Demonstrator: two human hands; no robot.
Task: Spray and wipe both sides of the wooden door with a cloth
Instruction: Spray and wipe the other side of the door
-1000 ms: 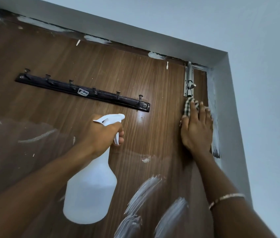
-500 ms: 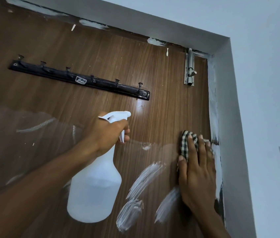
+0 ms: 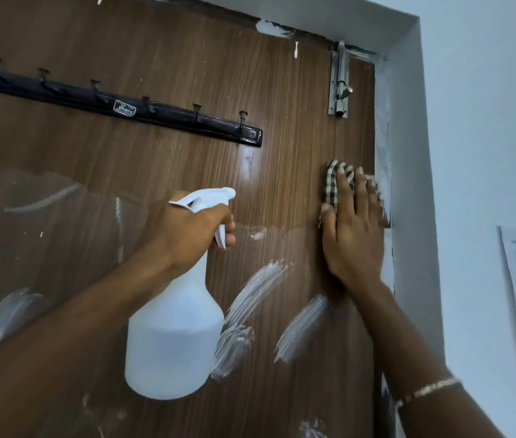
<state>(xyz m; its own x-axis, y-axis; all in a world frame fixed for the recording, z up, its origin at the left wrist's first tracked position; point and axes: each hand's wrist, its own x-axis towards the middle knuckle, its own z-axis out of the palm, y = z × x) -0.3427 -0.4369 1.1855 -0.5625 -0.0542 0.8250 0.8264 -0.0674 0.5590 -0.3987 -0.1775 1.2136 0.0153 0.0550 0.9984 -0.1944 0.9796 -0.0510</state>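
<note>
The right hand (image 3: pixel 353 235) has come back up the door's right edge. Half a second ago it was lower, among the white smears (image 3: pixel 256 286), and a second ago it was just under the bolt (image 3: pixel 338 80), so this reads as up-and-down strokes along that edge, with wiping of this side under way and the other side not yet in sight. Its fingers lie straight and flat, pressing the checked cloth (image 3: pixel 334 184) against the door (image 3: pixel 187 74), right beside the frame (image 3: pixel 408 153); the cloth is bunched, soft and woven, peeping out above the fingertips. The left hand (image 3: pixel 193 229) has hardly shifted – fingers curled round the neck of the spray bottle (image 3: pixel 171 336), one on the trigger, nozzle aimed at the door's middle. The bottle is milky plastic, bell-shaped. The door is a brown wood-grain panel with a slight sheen (streaky, brush-like white marks low down), and a black hook rail (image 3: pixel 117 105) runs across its upper part.
</note>
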